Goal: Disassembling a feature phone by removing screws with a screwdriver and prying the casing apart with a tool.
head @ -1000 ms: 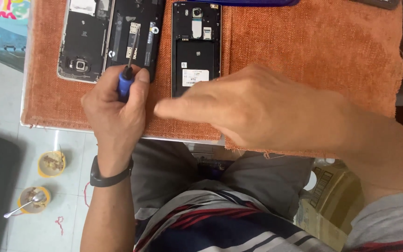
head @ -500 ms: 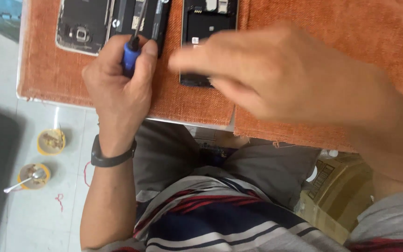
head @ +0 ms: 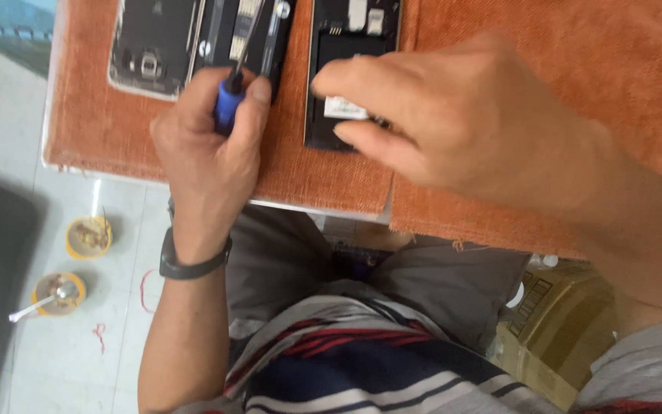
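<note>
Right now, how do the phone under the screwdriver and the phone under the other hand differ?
The middle phone has the blue-handled screwdriver on it, held by the left hand; the right phone lies under the right hand, whose fingers cover a white label. Both lie back-open on the orange cloth.

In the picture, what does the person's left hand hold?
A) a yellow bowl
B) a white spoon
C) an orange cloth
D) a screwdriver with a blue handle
D: the left hand is closed around a blue-handled screwdriver, whose shaft points up onto an opened phone lying on the orange cloth.
</note>
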